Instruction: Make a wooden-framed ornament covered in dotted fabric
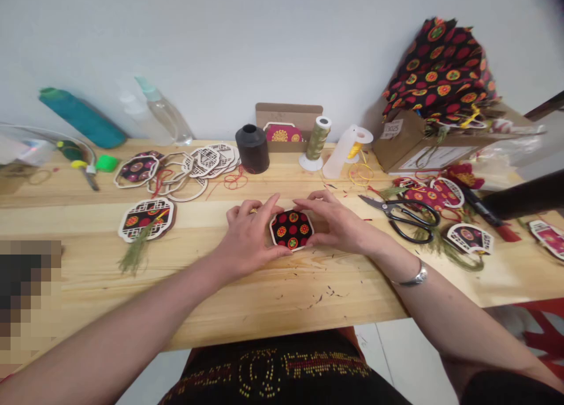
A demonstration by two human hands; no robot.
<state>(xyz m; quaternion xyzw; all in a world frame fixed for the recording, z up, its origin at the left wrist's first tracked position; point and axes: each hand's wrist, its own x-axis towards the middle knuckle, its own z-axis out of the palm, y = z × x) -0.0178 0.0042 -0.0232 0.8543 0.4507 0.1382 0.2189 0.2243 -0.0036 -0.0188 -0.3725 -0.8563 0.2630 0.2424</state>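
Pinching the sides of an octagonal, pale-rimmed black floral fabric panel (pixel 292 229), the left hand (pixel 250 231) and right hand (pixel 333 223) are curving inward; the panel is lying between front and back edges of the pale wooden tabletop (pixel 264 302); black-handled metal scissors (pixel 388 207) are lying toward the right edge; a black cylindrical spool (pixel 252 150) is standing near the back edge.
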